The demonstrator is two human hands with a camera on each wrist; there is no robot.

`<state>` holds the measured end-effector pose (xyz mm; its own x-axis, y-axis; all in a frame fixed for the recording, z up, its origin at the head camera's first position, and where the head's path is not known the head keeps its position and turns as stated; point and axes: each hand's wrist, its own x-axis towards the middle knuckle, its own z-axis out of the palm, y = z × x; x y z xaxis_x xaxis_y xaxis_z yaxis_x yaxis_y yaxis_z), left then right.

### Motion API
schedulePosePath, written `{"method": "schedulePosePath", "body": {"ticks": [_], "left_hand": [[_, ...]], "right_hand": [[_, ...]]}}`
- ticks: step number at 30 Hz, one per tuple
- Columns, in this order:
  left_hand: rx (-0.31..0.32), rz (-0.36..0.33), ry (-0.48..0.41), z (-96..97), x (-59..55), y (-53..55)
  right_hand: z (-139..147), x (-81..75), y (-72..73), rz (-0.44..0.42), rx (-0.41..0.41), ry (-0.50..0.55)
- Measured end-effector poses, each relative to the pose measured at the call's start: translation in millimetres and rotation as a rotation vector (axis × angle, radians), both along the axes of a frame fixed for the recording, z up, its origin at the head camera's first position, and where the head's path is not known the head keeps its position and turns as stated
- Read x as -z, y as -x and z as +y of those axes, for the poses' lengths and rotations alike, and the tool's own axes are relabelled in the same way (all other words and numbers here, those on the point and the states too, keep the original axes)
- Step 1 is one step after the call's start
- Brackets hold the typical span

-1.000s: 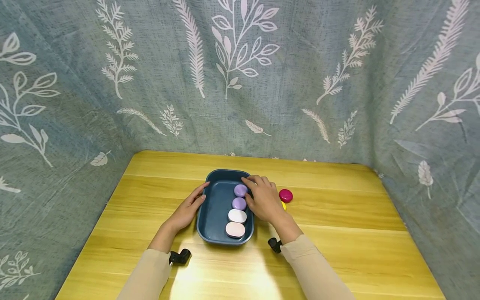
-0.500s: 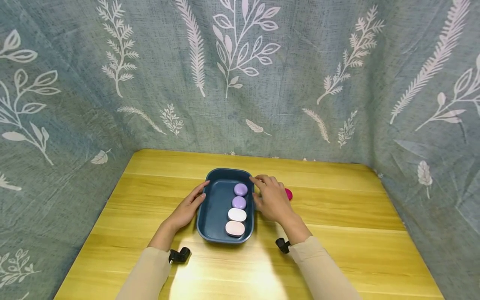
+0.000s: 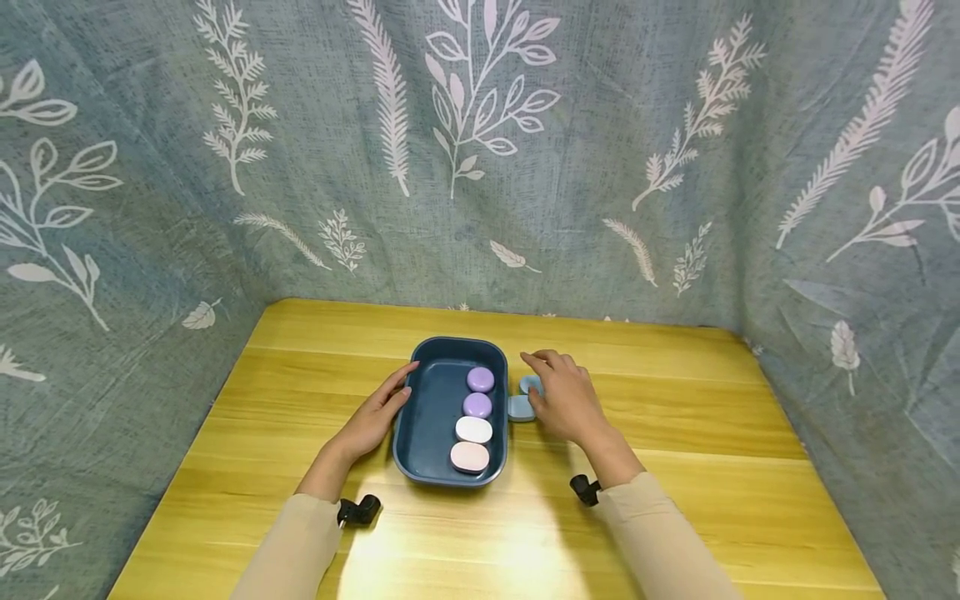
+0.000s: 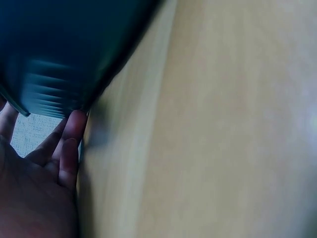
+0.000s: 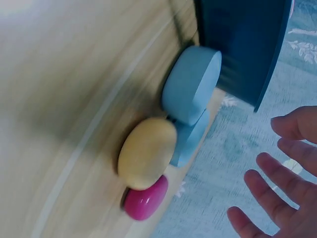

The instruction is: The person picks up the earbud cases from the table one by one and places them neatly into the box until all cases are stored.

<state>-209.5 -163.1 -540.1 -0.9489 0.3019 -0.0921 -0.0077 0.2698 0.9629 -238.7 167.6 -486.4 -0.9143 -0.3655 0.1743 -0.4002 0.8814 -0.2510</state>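
A dark blue tray lies on the table, holding two round lavender pieces, a white oval piece and a pale pink oval one in a row along its right side. My left hand rests against the tray's left side, fingertips at the rim. To the right of the tray my right hand hovers, fingers spread and holding nothing. Beside and partly under it in the head view are two light blue rounded pieces. The right wrist view also shows a yellow oval piece and a magenta piece, both hidden in the head view.
The wooden table ends at a patterned grey-green cloth hanging behind and at both sides. Small black devices, one being the left wrist device, sit at both wrists.
My right hand has drawn away from the lavender pieces, over the tray's right rim and further right. The light blue pieces now show; the magenta and yellow ones are covered. My left hand stays put.
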Motion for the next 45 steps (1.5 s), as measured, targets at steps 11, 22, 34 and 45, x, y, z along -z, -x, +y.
{"method": "schedulePosePath", "body": {"ticks": [11,22,34,45], "left_hand": [[-0.009,0.024,0.012,-4.1,27.8,11.7],[0.0,0.047,0.002,-4.6,28.2,10.9],[0.004,0.001,-0.012,-1.8,14.2,7.9],[0.002,-0.003,-0.006,2.8,-1.0,0.1]], "right_hand": [[24,10.4,6.1,-0.113,0.068,-0.055],[44,17.6,12.5,-0.198,0.114,-0.052],[50,22.0,16.6,-0.246,0.166,-0.037],[57,27.3,17.1,-0.272,0.195,-0.027]]}}
